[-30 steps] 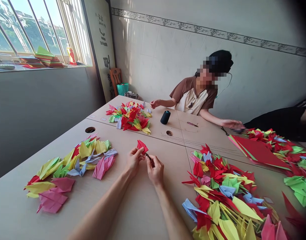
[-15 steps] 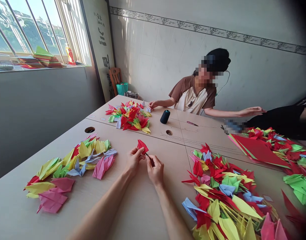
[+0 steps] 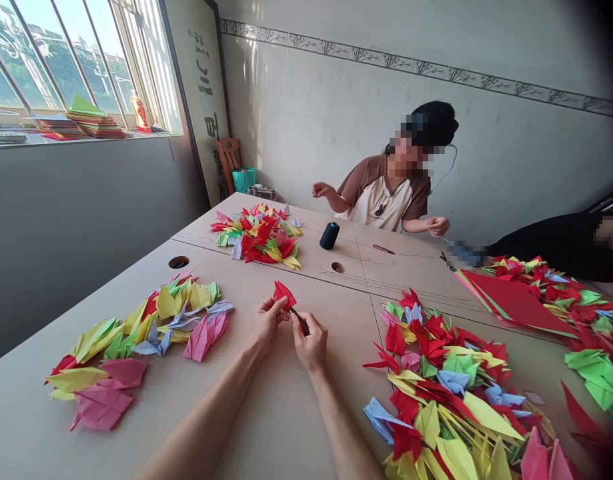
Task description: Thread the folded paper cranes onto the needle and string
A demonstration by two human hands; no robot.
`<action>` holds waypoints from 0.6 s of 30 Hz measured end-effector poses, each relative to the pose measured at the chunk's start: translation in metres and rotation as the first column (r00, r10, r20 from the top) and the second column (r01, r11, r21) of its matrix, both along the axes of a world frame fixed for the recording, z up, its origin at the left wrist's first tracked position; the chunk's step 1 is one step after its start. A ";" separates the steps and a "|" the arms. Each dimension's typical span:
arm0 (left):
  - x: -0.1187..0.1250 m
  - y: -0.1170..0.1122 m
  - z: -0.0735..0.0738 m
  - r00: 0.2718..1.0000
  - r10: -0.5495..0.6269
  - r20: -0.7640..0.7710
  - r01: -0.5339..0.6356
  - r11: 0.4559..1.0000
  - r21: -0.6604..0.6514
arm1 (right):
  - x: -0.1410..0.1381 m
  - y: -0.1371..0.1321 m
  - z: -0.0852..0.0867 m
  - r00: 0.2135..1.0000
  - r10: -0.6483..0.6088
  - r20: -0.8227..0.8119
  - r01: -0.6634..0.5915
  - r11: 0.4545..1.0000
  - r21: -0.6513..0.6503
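Observation:
Over the middle of the table, my left hand [image 3: 269, 322] pinches a red folded paper piece [image 3: 285, 295] between thumb and fingers. My right hand [image 3: 310, 339] is closed around a slim dark tool [image 3: 300, 321], whose tip meets the lower edge of the red paper; its exact kind is too small to make out. To the left lies a curved row of folded paper cranes [image 3: 173, 303] in yellow, green, pink and blue. A larger heap of folded paper cranes [image 3: 446, 380], many red and yellow, covers the table at my right.
Across the table [image 3: 266, 413] sits a person [image 3: 386, 180] beside another crane pile [image 3: 261, 233]. A dark thread spool [image 3: 329, 236] stands near a cable hole [image 3: 337, 267]. Loose threads and a pen-like item [image 3: 383, 249] lie behind. Red paper sheets [image 3: 516, 303] rest at right.
My hands stay almost in place at the red paper. The person opposite has lifted one hand off the table by the cranes and drawn the other, outstretched one back toward the body.

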State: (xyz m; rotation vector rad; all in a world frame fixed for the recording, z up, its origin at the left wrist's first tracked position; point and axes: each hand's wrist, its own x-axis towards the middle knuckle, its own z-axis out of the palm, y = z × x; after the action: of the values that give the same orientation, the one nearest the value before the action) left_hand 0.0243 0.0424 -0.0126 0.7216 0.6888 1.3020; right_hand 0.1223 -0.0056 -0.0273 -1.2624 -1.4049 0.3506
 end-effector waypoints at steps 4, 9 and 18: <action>0.000 0.001 -0.001 1.000 -0.014 0.013 0.014 1.000 0.004 | 0.000 -0.001 0.000 1.000 0.003 0.010 -0.003 1.000 -0.008; 0.000 0.000 0.000 1.000 -0.010 0.007 0.010 1.000 0.001 | 0.000 -0.001 0.001 1.000 -0.001 0.017 0.001 1.000 -0.012; -0.002 0.000 0.000 1.000 -0.023 -0.003 0.023 1.000 -0.003 | 0.000 0.000 0.001 1.000 -0.006 0.023 0.006 1.000 0.019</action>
State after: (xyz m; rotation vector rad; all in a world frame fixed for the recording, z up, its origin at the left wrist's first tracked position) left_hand 0.0227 0.0425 -0.0130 0.7278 0.6832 1.2793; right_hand 0.1220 -0.0056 -0.0264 -1.2589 -1.4201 0.3193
